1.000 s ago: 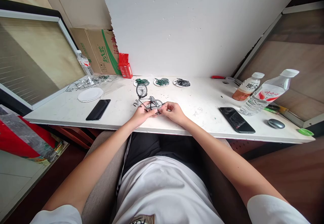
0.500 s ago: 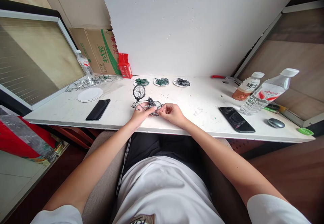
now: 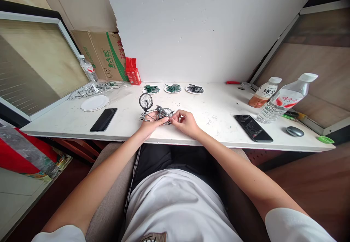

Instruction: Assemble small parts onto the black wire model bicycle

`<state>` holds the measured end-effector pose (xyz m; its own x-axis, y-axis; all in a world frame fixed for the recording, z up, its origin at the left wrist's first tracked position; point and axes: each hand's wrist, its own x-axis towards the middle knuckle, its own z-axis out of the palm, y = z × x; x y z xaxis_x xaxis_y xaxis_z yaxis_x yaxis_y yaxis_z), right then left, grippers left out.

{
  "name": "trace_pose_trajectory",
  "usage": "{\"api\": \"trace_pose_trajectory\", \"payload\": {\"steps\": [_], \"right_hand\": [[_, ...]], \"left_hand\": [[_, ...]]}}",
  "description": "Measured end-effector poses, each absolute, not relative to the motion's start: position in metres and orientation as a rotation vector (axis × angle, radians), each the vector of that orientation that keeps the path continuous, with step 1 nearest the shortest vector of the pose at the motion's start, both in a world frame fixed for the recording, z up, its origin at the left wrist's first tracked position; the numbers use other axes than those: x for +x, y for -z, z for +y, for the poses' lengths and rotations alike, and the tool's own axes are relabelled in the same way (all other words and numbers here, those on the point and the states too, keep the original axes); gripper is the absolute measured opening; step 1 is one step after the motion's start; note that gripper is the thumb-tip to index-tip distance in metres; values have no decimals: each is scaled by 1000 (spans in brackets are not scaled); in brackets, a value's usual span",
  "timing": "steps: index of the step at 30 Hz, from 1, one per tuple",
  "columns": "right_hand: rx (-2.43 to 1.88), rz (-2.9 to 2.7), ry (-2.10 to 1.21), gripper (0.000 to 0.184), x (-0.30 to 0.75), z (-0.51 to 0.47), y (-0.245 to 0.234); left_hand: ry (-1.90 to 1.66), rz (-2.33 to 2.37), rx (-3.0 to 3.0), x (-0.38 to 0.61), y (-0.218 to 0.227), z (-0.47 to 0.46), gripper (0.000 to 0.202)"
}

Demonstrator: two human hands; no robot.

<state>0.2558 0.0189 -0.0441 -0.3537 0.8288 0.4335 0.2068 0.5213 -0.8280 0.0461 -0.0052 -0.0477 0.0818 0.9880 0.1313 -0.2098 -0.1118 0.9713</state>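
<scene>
A small black model bicycle (image 3: 146, 102) is held tilted just above the near part of the white table, one spoked wheel up and to the left, the other between my hands. My left hand (image 3: 151, 125) grips its frame from below, with the thumb laid along the near wheel. Thumb and forefinger of my right hand (image 3: 185, 121) are pinched together at the right side of that wheel. Whether a tiny part sits in this pinch cannot be made out.
Three white plates with green and black model parts (image 3: 194, 88) stand at the back. Phones lie left (image 3: 104, 119) and right (image 3: 253, 128). Bottles (image 3: 287, 96) and a mouse (image 3: 295, 131) are at right; white plates (image 3: 95, 103), parts frames and a red box (image 3: 133, 75) at left.
The bicycle has turned slightly, its raised wheel shifting a little left and down. Both hands keep their hold near the other wheel. The whole view has shifted slightly.
</scene>
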Motion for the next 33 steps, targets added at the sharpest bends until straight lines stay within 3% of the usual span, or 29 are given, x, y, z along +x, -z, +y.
{"api": "trace_pose_trajectory", "payload": {"steps": [33], "right_hand": [[-834,-1913,-901,44,255,23,48]], "left_hand": [[-1310,927,1237,43,53,-2,42]]}}
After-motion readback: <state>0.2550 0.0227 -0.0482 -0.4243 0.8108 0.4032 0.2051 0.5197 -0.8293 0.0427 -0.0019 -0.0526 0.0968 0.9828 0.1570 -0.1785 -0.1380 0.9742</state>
